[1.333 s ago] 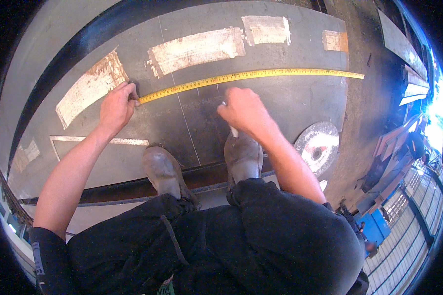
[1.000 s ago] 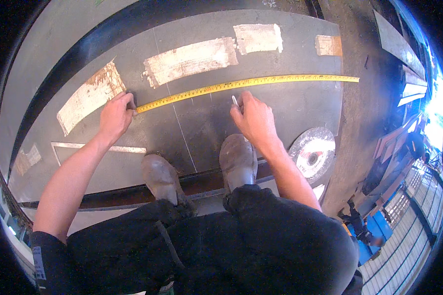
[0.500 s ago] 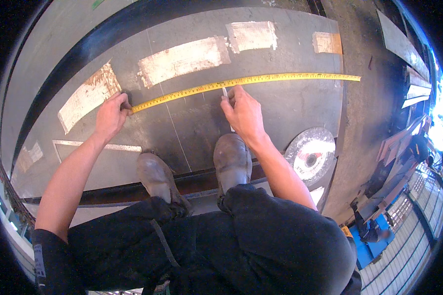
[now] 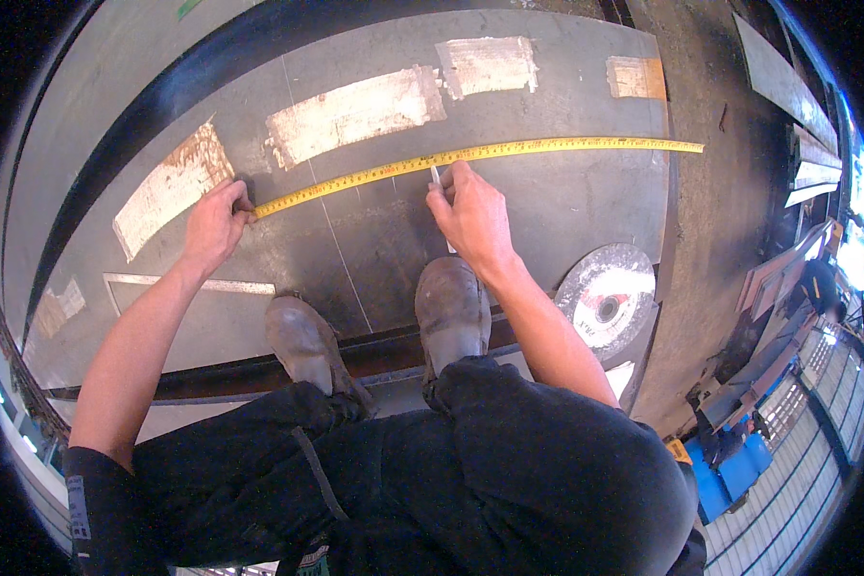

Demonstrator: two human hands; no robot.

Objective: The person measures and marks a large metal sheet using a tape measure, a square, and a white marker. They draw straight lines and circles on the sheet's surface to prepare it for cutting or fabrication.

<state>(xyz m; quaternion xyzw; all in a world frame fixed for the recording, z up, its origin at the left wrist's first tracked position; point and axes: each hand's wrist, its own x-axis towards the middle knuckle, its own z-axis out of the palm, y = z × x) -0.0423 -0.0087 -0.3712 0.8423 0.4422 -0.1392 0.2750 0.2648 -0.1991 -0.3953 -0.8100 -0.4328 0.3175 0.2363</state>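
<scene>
A yellow tape measure blade (image 4: 538, 147) stretches across a grey metal plate (image 4: 566, 202), its far right end reaching past the plate's edge. My left hand (image 4: 218, 223) pinches the blade's left end against the plate. Close below the blade's middle, my right hand (image 4: 472, 213) is closed round a thin white marking stick (image 4: 436, 176), its tip at the blade's lower edge. Short pale marks and a long scribed line (image 4: 341, 254) run on the plate between my hands.
Worn pale label patches (image 4: 355, 115) lie beyond the blade. An angled metal square (image 4: 192, 282) rests by my left forearm, a round disc (image 4: 605, 300) right of my right forearm. My boots (image 4: 453, 302) stand on the plate's near side. Sheet offcuts (image 4: 787, 278) lie farther right.
The view has shifted very slightly. Both hands, the tape measure blade and the white marking stick keep nearly the same places on the plate.
</scene>
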